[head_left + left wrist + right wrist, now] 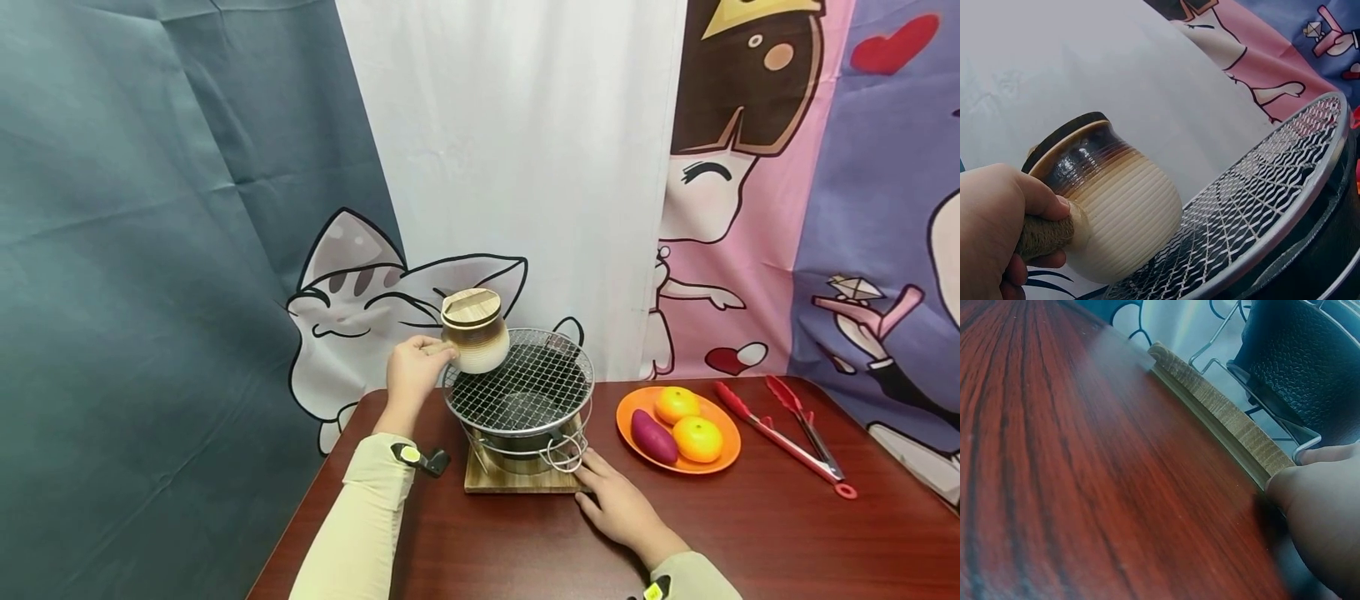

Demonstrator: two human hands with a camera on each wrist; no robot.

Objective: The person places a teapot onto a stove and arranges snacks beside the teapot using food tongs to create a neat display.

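My left hand (418,371) grips the short twine-wrapped side handle (1047,236) of a ribbed cream-and-brown ceramic pot (480,346) with a wooden lid (471,308). The pot is slightly tilted and overlaps the left back part of a round wire grill mesh (517,400). That mesh tops a black grill bowl (1304,369) in a wire stand, on a square wooden board (517,482). At the board's front right corner, my right hand (618,504) holds the edge between thumb and fingers, close beside the stand's wire loops (564,452).
To the right, an orange plate (630,433) bears a purple sweet potato (652,436) and two oranges (697,439). Beyond it lie red-handled tongs (795,446), spread apart. Everything stands on a dark red wooden table (510,550) before a cartoon-printed curtain (525,167).
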